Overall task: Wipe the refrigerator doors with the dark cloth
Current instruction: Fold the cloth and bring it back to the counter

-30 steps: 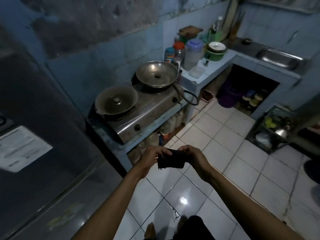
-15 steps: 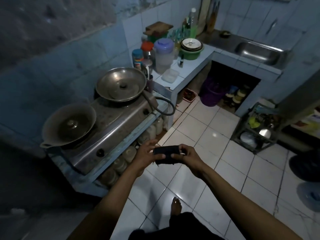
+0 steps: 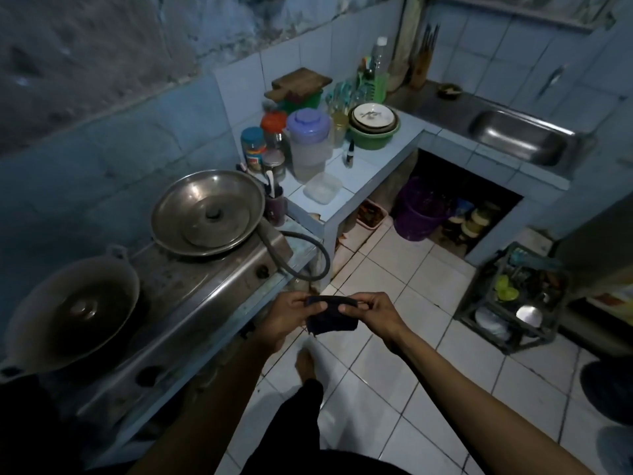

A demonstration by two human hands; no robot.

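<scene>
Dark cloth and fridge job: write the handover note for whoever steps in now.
Left hand: grip shut on the dark cloth, pinching its top edge.
Right hand: grip shut on the same cloth, other end.
Cloth is held stretched between both hands above the floor tiles, beside the stove.
Refrigerator doors: not in view.
Done: cloth in hand.
Left: turn to the refrigerator, wipe its doors.

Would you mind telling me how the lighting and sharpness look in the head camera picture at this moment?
Head view: dim, bluish light; the stove and lower left corner sink into shadow. Wide-angle bending curves the wall tiles and counter edges. The floor tiles catch soft glare. The dark cloth, held between the left hand and right hand, shows almost no texture.
</scene>
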